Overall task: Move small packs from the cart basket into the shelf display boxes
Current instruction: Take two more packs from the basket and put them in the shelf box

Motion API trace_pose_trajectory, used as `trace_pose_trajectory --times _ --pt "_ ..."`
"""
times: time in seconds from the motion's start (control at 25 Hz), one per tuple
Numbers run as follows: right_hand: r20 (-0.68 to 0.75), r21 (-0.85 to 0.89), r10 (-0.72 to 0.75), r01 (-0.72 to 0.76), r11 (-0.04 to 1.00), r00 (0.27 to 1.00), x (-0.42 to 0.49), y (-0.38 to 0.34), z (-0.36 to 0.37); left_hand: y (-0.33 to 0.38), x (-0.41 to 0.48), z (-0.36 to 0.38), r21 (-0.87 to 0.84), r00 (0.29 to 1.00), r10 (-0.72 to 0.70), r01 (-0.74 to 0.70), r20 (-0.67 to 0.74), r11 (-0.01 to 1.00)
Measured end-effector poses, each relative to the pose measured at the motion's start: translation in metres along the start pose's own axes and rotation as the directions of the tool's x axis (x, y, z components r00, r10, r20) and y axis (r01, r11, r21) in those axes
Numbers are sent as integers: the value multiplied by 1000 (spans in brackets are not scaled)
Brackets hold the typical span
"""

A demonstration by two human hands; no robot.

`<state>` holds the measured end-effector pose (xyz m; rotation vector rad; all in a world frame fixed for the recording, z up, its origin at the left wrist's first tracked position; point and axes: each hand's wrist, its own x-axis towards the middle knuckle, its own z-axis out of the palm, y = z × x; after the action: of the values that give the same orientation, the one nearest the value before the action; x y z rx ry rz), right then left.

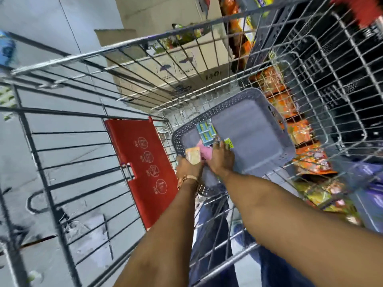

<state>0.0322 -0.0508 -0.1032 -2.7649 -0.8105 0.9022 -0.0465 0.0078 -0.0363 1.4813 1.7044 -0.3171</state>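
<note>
A grey plastic basket (pixel 250 129) lies inside the wire shopping cart (pixel 145 44). Several small packs sit in its near left corner: light blue packs (pixel 205 132), a pink pack (pixel 204 151) and a yellow-green pack (pixel 228 143). My left hand (pixel 187 167), with a bracelet on the wrist, is closed on a pale yellow pack (pixel 193 155) at the basket's left edge. My right hand (pixel 220 158) reaches into the basket with its fingers down on the packs; whether it grips one is hidden.
The cart's red child-seat flap (pixel 143 160) hangs to the left of my hands. Shelves with orange and yellow snack packets (pixel 306 154) run along the right. Cardboard boxes (pixel 178 65) stand beyond the cart's far end. Grey floor lies on the left.
</note>
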Motion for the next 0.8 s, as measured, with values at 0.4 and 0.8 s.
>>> trace_pose_trajectory --times 0.4,0.8 --pt "295 350 223 -322 880 929 -36 1 -133 44 -49 -49 -390 994 105 -103 -15 915" --pt "-281 887 477 416 -203 833 -230 101 -307 159 -281 -19 -701 513 821 -488 251 520"
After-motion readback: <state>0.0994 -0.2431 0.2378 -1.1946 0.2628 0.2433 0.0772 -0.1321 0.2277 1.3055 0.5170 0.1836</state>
